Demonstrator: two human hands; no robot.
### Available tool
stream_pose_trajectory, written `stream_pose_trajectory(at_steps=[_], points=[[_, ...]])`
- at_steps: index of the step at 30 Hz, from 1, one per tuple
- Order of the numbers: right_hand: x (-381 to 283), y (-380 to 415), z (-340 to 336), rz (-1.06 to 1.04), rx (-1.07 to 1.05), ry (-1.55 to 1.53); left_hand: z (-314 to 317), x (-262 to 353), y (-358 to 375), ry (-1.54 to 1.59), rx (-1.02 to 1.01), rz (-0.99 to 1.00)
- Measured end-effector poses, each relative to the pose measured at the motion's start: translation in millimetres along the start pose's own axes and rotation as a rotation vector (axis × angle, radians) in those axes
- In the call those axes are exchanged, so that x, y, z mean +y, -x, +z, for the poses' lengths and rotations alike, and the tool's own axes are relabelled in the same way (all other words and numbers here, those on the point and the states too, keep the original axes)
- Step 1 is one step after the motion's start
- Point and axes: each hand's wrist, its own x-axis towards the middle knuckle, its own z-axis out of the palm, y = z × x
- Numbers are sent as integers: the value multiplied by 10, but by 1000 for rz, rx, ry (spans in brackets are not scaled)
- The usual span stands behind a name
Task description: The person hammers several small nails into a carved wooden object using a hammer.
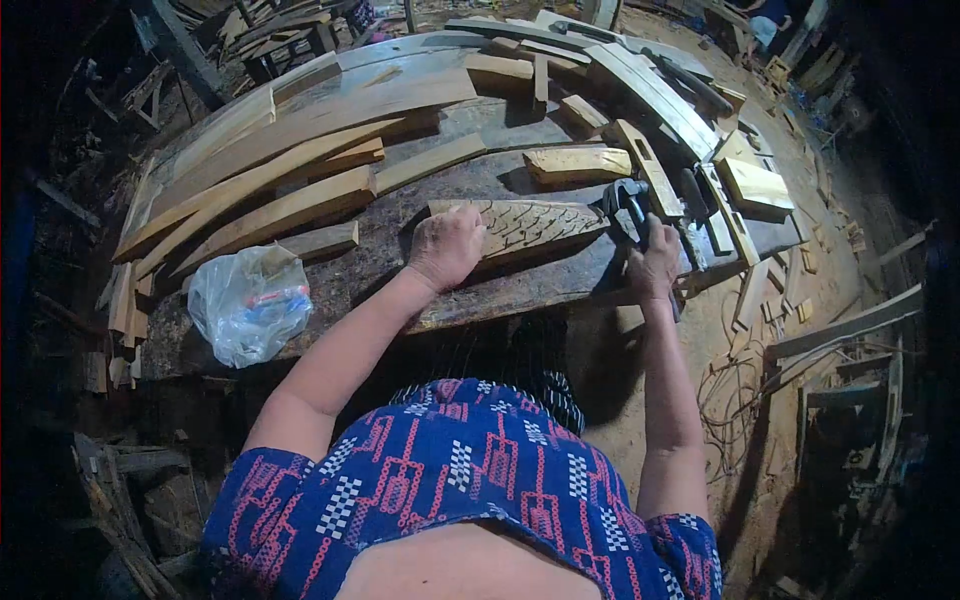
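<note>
A wooden block (540, 224), its top covered with rows of dark curved marks, lies on the workbench (385, 285) in front of me. My left hand (448, 247) is closed over the block's left end, fingers curled on its top. At the opposite end, my right hand (654, 262) grips a hammer (626, 192). The dark metal head is beside the block's right tip, and the handle runs down through my fist. Just behind the block sits a short pale wood piece (578, 164).
Long curved planks (310, 120) spread over the bench's left and back. A clear plastic bag (250, 305) rests at the front left edge. Slotted wood pieces (648, 170) and a pale block (757, 187) lie right. Offcuts and a cable (735, 400) litter the floor; a person (770, 20) is far back.
</note>
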Motion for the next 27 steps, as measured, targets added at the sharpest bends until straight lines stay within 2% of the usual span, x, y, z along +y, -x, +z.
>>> stream_pose_trajectory(at_steps=[2,4,6,8,9,11,13,14,16,17,20,22,24,25,27], points=[[-117,-16,-76,28,152,-154,5,-12,-6,75,16,-3],[-410,-20,-240,-42,208,-183,10,-43,-18,126,26,-37],[-757,13,-358,-85,100,-457,23,-85,-39,181,33,-70],[-1081,65,-402,-193,-21,-565,8,-151,-56,443,28,-141],[-1195,86,-348,-223,-35,-642,-13,-134,-64,442,30,-138],[-1442,123,-230,-259,-49,-724,-90,-94,-56,1115,-102,-340],[-1672,134,-164,-32,-333,-1155,-212,-70,-27,1223,-171,-379],[-1722,110,-174,-35,-335,-1156,-250,-67,-19,1335,-248,-416],[-1803,68,-223,127,-595,-1227,-248,-71,8,1431,-244,-407],[-1830,61,-209,127,-596,-1293,-228,-77,32,1527,-243,-392],[-1884,-29,-358,243,-747,-1335,-196,-40,55,1465,-190,-366],[-1852,-133,-319,188,-788,-1251,-187,-77,53,1476,-196,-345],[-1867,-178,-298,-195,-570,-802,-130,-99,41,1145,-34,-163],[-1899,-187,-328,-210,-543,-675,-137,-112,45,1145,-34,-167],[-1931,-197,-360,-209,-571,-644,-196,-109,43,1080,-72,-50]])
